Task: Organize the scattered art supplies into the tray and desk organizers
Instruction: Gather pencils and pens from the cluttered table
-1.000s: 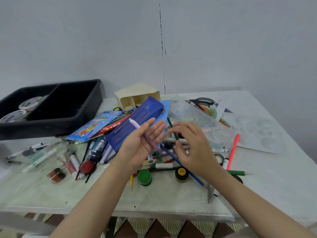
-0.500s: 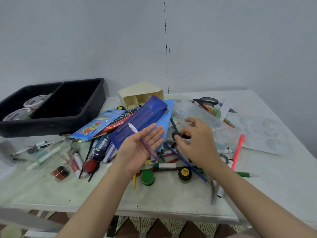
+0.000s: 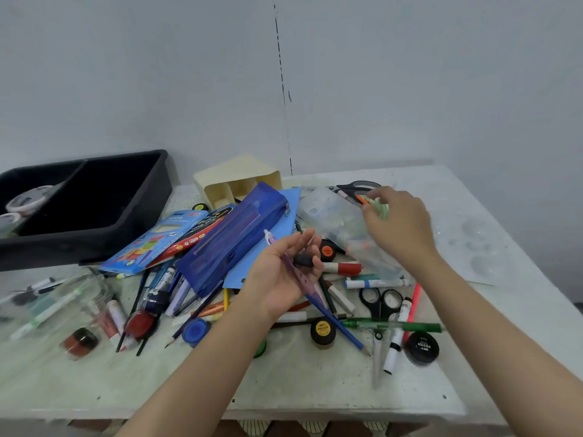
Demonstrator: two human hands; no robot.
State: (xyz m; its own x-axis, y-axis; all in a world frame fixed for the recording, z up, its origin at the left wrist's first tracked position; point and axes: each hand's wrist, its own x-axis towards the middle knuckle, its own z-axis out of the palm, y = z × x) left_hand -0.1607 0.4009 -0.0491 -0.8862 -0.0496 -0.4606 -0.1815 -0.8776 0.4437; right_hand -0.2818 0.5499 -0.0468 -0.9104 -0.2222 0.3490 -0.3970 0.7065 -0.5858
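My left hand (image 3: 280, 279) is palm up over the pile; a purple pen (image 3: 270, 238) lies across it and its fingers curl round the pen and a small black piece (image 3: 304, 260). My right hand (image 3: 400, 228) reaches to the back right and pinches a pale green tape roll (image 3: 384, 212) beside the large black scissors (image 3: 359, 186). The black tray (image 3: 94, 244) stands at the back left with tape rolls (image 3: 28, 197) in its left compartment. The cream desk organizer (image 3: 233, 175) lies tipped behind the blue pencil case (image 3: 233, 241).
Pens, pencils, markers and brushes lie scattered on the table. Among them are small scissors (image 3: 380, 299), a green pen (image 3: 394, 326), paint jars (image 3: 322, 331) (image 3: 422, 346), pencil boxes (image 3: 157, 241) and a clear bag (image 3: 334, 219). A clear palette (image 3: 473, 241) lies at the right.
My right hand put a small black piece into my left hand, then moved back and right to the green tape roll. My left hand's fingers curled in round the pen.
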